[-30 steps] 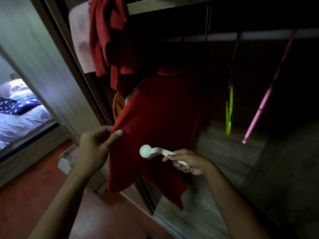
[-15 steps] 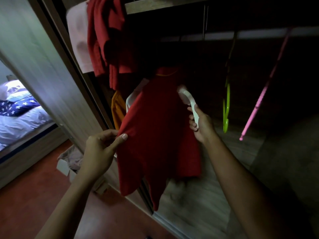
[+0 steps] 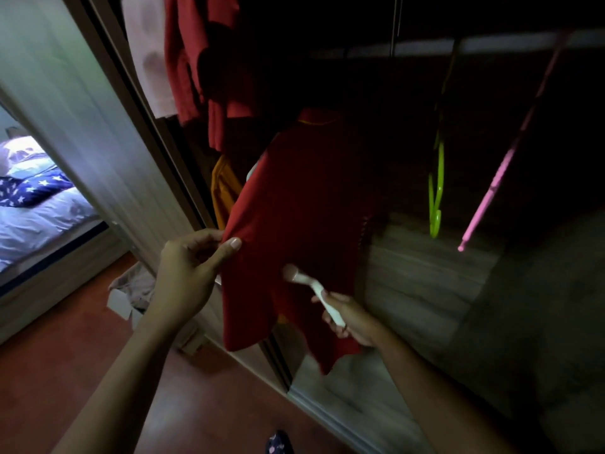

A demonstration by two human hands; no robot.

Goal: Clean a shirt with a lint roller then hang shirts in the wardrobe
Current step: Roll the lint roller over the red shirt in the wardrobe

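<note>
The red shirt (image 3: 294, 224) hangs just inside the open wardrobe (image 3: 425, 290), with the left hand (image 3: 188, 276) pinching its side edge to pull the fabric flat and the right hand (image 3: 352, 319) wrapped around the handle of the white lint roller (image 3: 311, 286), whose head sits against the lower front of the cloth. Best bet here imo is to keep that pinch tight so the cloth doesn't bunch up. Roll in straight overlapping passes with light, even pressure, working across the panel.

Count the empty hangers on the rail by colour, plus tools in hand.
Green hanger: 1
Pink hanger: 1
Lint roller, in the right hand: 1
Total: 3
</note>
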